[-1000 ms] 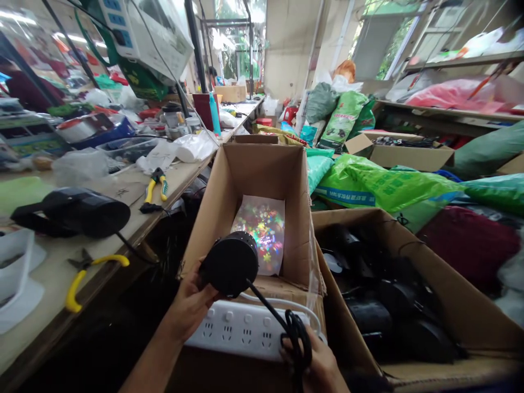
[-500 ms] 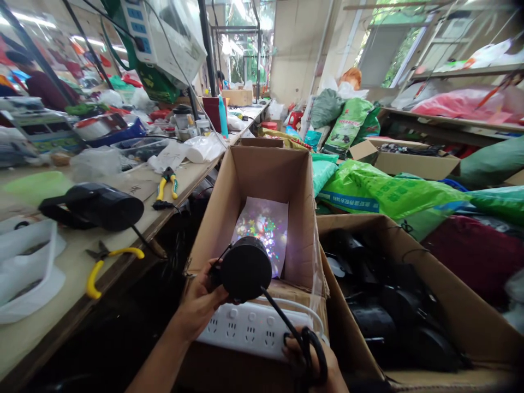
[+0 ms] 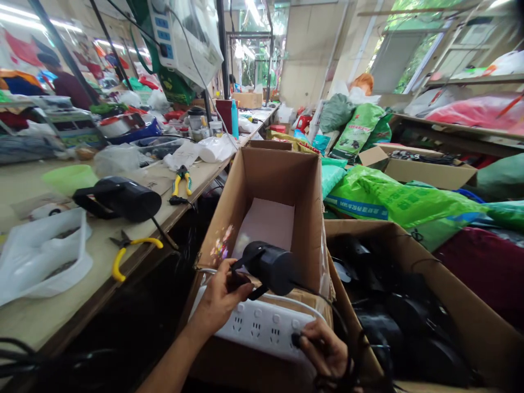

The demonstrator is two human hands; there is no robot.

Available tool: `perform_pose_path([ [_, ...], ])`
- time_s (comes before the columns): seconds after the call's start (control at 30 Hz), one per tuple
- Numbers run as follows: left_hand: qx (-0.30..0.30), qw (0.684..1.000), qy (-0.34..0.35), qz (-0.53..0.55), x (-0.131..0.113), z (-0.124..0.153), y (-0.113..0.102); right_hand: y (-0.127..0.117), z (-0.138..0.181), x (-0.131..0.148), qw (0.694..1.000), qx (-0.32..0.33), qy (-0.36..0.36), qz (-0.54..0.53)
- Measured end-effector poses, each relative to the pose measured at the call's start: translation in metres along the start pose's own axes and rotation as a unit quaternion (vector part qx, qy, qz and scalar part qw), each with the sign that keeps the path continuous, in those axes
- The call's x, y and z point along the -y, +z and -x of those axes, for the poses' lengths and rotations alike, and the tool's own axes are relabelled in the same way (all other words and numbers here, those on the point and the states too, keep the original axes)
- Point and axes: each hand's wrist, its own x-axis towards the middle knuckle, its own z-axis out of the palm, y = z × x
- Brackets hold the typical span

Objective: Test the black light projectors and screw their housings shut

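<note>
My left hand [image 3: 221,297] grips a black projector lamp [image 3: 268,267] by its bracket, just over the near end of an open cardboard box [image 3: 282,169]. The lamp lies sideways, and small coloured light spots [image 3: 221,244] show on the box's left inner wall. A sheet of white paper [image 3: 268,221] rests inside the box. My right hand [image 3: 323,346] pinches a black plug [image 3: 295,340] at the right end of a white power strip [image 3: 256,327]; I cannot tell how deep the plug sits. Black cable hangs by my right hand.
On the left bench lie another black lamp [image 3: 123,199], yellow-handled pliers [image 3: 130,251], a second pair of pliers [image 3: 181,183] and a white plastic tray [image 3: 77,262]. Right of me stands a carton [image 3: 347,226] of black lamps. Green bags [image 3: 393,196] lie beyond it.
My left hand has turned the lamp sideways, so the light spots went from the paper to the box's left wall. The cable loop at my right hand has dropped lower.
</note>
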Motion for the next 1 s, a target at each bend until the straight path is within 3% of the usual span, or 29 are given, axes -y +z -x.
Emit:
perform_pose_path([
  [0.13, -0.018, 0.988, 0.033, -0.149, -0.004, 0.003, 0.005, -0.010, -0.014, 0.017, 0.990, -0.029, 0.114, -0.076],
  [0.27, -0.013, 0.970, 0.049, -0.238, -0.010, 0.011, 0.011, -0.019, -0.038, 0.028, 0.970, -0.061, 0.184, -0.149],
  [0.4, 0.071, 0.956, 0.100, -0.266, -0.020, 0.022, 0.020, -0.014, -0.055, 0.044, 0.962, 0.000, 0.171, -0.214],
  [0.5, 0.124, 0.944, 0.122, -0.281, -0.026, 0.026, 0.025, -0.006, -0.059, 0.052, 0.971, 0.005, 0.160, -0.177],
  [0.57, 0.104, 0.938, 0.136, -0.300, -0.028, 0.027, 0.026, -0.005, -0.059, 0.051, 0.978, 0.012, 0.160, -0.135],
  [0.7, -0.032, 0.951, 0.159, -0.264, -0.031, 0.025, 0.022, -0.015, -0.057, 0.044, 0.979, 0.026, 0.141, -0.147],
  [0.77, -0.037, 0.971, 0.140, -0.191, -0.033, 0.024, 0.020, -0.021, -0.057, 0.043, 0.979, 0.041, 0.135, -0.150],
  [0.87, 0.040, 0.993, 0.062, -0.096, -0.037, 0.020, 0.016, -0.022, -0.057, 0.044, 0.966, 0.069, 0.144, -0.201],
  [1.0, 0.088, 0.991, -0.019, -0.102, -0.046, 0.006, 0.014, -0.010, -0.054, 0.045, 0.922, 0.085, 0.213, -0.313],
])
